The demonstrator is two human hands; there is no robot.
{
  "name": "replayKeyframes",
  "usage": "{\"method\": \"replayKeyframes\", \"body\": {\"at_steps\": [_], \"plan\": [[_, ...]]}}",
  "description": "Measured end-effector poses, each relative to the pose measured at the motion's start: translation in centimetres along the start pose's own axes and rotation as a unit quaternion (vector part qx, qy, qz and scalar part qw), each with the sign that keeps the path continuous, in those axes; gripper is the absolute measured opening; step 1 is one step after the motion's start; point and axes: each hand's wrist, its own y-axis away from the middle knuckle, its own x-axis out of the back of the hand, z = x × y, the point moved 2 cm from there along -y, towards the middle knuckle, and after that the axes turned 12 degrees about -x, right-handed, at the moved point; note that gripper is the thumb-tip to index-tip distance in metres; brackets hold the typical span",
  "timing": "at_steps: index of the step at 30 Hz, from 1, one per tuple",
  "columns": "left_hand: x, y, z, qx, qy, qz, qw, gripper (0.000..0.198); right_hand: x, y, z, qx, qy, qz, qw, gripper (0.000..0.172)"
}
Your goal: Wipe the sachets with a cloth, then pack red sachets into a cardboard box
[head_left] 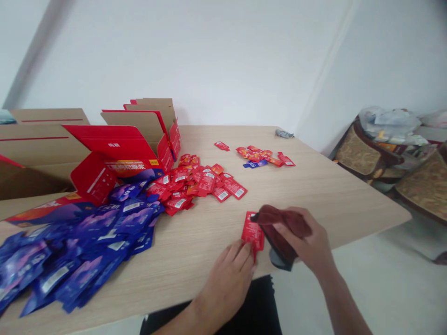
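A red sachet (252,230) with white print lies near the table's front edge. My left hand (229,278) has its fingers closed together on the sachet's lower end; the thumb is mostly hidden. Just right of the sachet, my right hand (310,239) grips a dark maroon handheld tool (282,232) with a black tip and a grey rounded lower part. The tool is tilted, with its tip close to the sachet's upper right corner. Its exact kind is unclear. Behind lies a pile of red sachets (206,181).
Blue pouches (104,232) are heaped at the left of the table (335,197). Open red cartons (115,139) stand behind them. A smaller group of red sachets (260,154) and a grey crumpled item (284,134) lie farther back. Patterned chairs (361,146) holding bags stand right.
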Motion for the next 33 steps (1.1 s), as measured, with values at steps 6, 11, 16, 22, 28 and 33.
{"method": "replayKeyframes", "body": {"at_steps": [6,11,16,22,28,33], "plan": [[-0.5,0.9,0.5,0.005,0.009,0.000,1.000,0.038,-5.7,-0.7,0.4,0.161,0.148,-0.178,0.959,0.026],[0.0,1.1,0.6,0.029,0.057,0.013,0.998,0.056,-6.5,-5.2,1.4,0.183,0.224,-0.139,0.947,0.031],[0.0,1.1,0.5,0.020,0.014,0.025,0.999,0.055,-5.4,-8.2,1.2,0.163,0.260,-0.049,0.951,0.030],[0.0,1.1,0.7,0.019,-0.007,0.048,0.999,0.046,-3.3,-2.2,-0.7,0.183,0.174,-0.057,0.966,0.033],[-0.2,1.3,0.8,0.013,-0.008,0.043,0.999,0.043,-5.7,-0.4,-0.1,0.189,0.201,-0.200,0.940,0.028],[-0.2,1.3,0.7,0.010,-0.012,0.065,0.998,0.042,-6.2,-6.1,1.0,0.183,0.234,-0.119,0.947,0.024]]}}
